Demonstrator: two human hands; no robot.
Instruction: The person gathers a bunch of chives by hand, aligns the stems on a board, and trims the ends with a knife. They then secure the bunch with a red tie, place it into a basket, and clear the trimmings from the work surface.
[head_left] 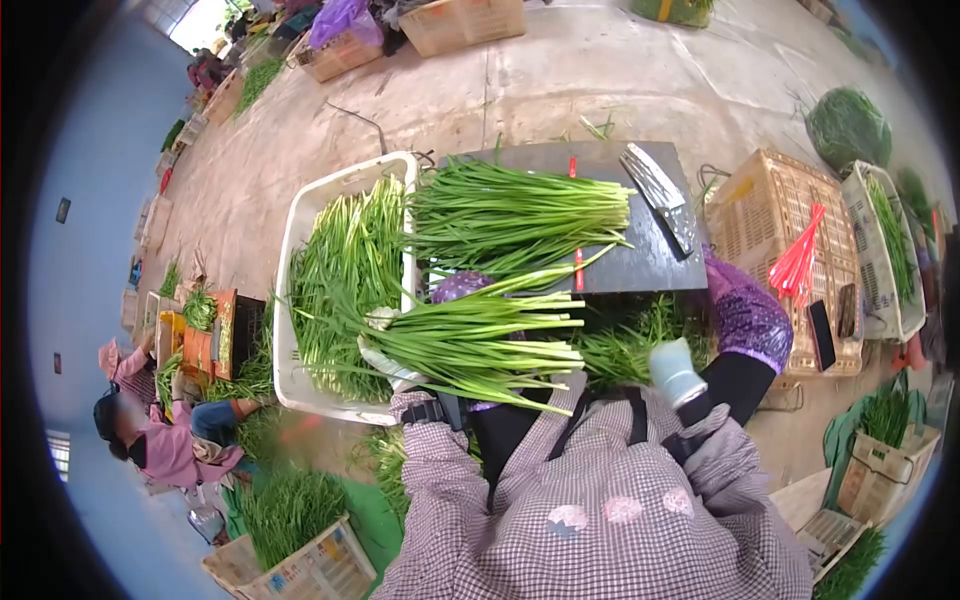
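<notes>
My left hand, in a whitish glove, is closed around a loose bunch of garlic chives. The bunch lies across my lap with its pale stem ends pointing right. My right hand, in a pale blue glove, is a blur above my right thigh; its fingers cannot be made out. In front of me a dark board carries a pile of garlic chives. A broad-bladed knife rests at the board's right side, and red tape strips show on it.
A white crate filled with chives stands left of the board. On the right, an upturned beige crate bears red ties and a black phone. More chives lie beneath the board. Co-workers sit at far left.
</notes>
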